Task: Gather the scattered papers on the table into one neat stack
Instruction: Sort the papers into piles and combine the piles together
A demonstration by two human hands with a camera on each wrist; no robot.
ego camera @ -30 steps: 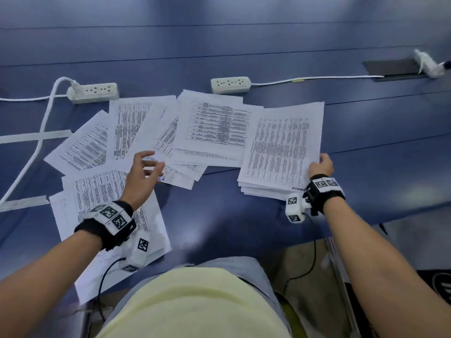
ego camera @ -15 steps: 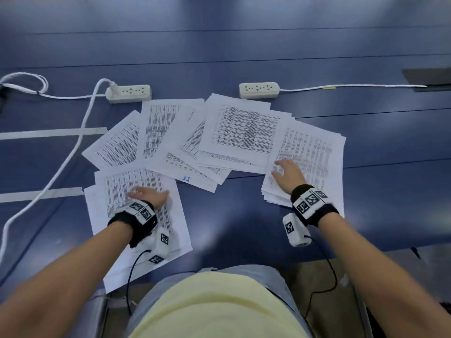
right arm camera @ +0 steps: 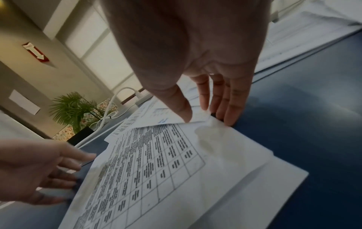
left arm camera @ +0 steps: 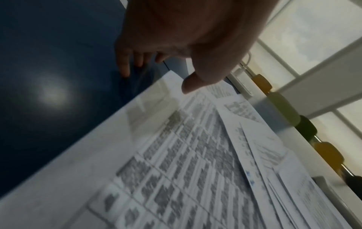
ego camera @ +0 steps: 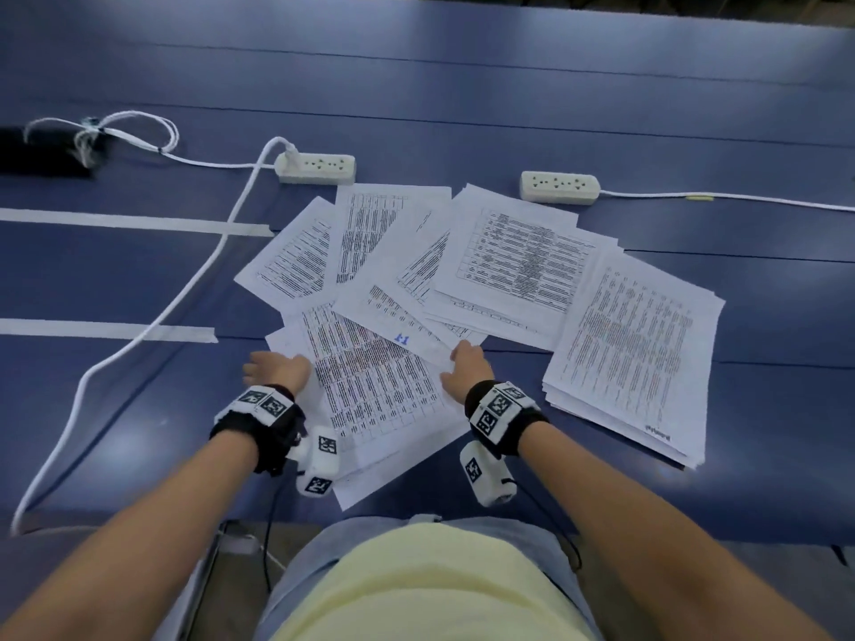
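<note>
Printed sheets lie scattered on the blue table (ego camera: 509,85). A near pile (ego camera: 379,400) lies between my hands. A fan of overlapping sheets (ego camera: 509,261) spreads behind it, and a thicker stack (ego camera: 634,363) sits to the right. My left hand (ego camera: 273,367) is at the near pile's left edge, with fingers (left arm camera: 125,71) straight down on the table and the thumb over the sheet (left arm camera: 176,155). My right hand (ego camera: 462,363) is at the pile's right edge, fingers (right arm camera: 229,108) straight against the edge and thumb on the paper (right arm camera: 195,170). Neither hand grips a sheet.
Two white power strips (ego camera: 317,167) (ego camera: 560,187) lie behind the papers, each with a white cable (ego camera: 194,289). Two strips of white tape (ego camera: 134,222) (ego camera: 106,329) cross the table on the left. A black object (ego camera: 41,152) sits far left.
My right hand left the right stack and moved left to the near pile's right edge. My left hand slid off the top of that pile to its left edge.
</note>
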